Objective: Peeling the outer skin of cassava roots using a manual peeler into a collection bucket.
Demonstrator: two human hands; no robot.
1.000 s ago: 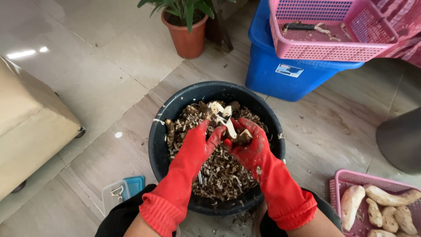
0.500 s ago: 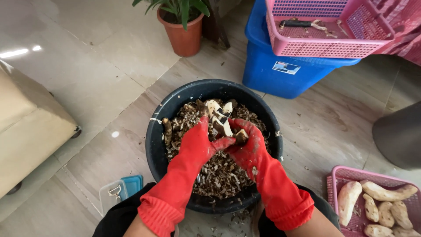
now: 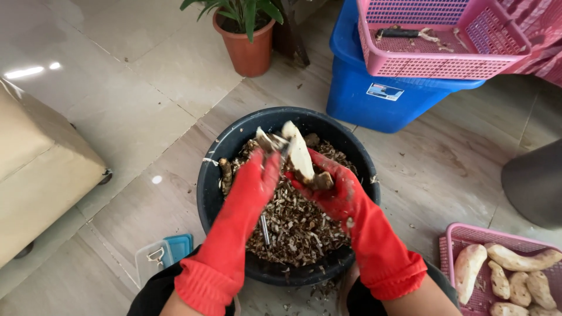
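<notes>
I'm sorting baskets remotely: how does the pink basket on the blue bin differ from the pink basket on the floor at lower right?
The upper pink basket sits raised on the blue bin; the lower pink basket rests on the floor. The upper one holds only a dark tool and some peel scraps; the lower one holds several pale peeled roots. The upper shows nearly whole; the lower is cut off by the frame. Both are pink perforated plastic.

Your red-gloved left hand (image 3: 253,178) is hiding the tool's working end. The frame's edge is cutting off the pink plastic basket of peeled roots (image 3: 453,246).
</notes>
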